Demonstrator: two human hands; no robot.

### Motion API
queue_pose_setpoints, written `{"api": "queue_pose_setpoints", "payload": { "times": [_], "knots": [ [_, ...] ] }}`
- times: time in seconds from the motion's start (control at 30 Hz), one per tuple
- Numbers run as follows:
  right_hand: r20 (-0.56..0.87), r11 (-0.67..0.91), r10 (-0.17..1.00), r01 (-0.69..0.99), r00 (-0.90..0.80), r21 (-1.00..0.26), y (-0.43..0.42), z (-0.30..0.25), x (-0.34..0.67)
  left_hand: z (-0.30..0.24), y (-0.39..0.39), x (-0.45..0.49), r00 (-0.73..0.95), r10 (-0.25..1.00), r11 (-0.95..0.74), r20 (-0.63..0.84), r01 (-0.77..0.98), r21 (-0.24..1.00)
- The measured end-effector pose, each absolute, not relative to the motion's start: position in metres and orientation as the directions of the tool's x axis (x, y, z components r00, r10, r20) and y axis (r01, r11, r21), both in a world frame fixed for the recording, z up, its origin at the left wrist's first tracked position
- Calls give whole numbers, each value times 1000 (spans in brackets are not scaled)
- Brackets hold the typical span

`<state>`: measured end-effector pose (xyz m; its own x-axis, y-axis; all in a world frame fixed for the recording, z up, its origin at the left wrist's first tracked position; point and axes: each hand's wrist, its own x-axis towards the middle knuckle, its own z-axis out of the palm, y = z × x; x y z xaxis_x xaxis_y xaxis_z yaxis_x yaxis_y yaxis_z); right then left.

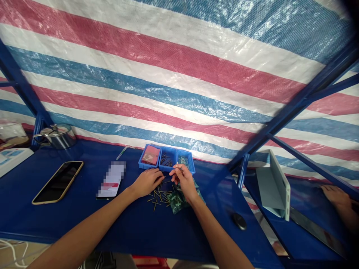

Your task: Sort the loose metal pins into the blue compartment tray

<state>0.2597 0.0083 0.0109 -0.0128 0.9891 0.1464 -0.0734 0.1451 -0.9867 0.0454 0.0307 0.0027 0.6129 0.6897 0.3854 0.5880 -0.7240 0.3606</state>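
Observation:
My left hand [146,182] rests on the blue table with its fingers curled over a scatter of thin metal pins [159,195]; what it holds, if anything, is hidden. My right hand [183,180] is raised a little and pinches one small pin between thumb and fingertips. Under the right hand lies a pile of small green parts [177,201]. Just behind both hands stand three joined blue trays [167,158]: one with a red sheet, one with dark pins, one with pale parts.
A phone [58,182] lies face up at the left, a white card [111,179] beside it. A steel pot with lid [57,136] stands at the back left. A dark round object [239,220] lies at the right. Another person's hand [335,195] and a tablet [276,188] are beyond the frame post.

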Motion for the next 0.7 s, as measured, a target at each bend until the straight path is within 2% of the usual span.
{"api": "queue_pose_setpoints", "payload": {
  "times": [0.13,0.3,0.4,0.53,0.7],
  "knots": [
    [34,18,997,-233,-66,-972,6,16,259,3,31,46,612,693,-721,381,592,361],
    [37,24,998,-204,-60,-979,2,24,257,6,29,46,612,694,-720,379,593,361],
    [111,112,994,-97,13,-989,4,21,257,6,29,45,612,692,-722,383,590,361],
    [211,198,972,127,107,-972,6,15,260,3,30,45,611,692,-722,384,589,364],
    [444,353,892,488,81,-798,1,16,262,1,31,45,608,692,-722,389,591,360]
  ]
}}
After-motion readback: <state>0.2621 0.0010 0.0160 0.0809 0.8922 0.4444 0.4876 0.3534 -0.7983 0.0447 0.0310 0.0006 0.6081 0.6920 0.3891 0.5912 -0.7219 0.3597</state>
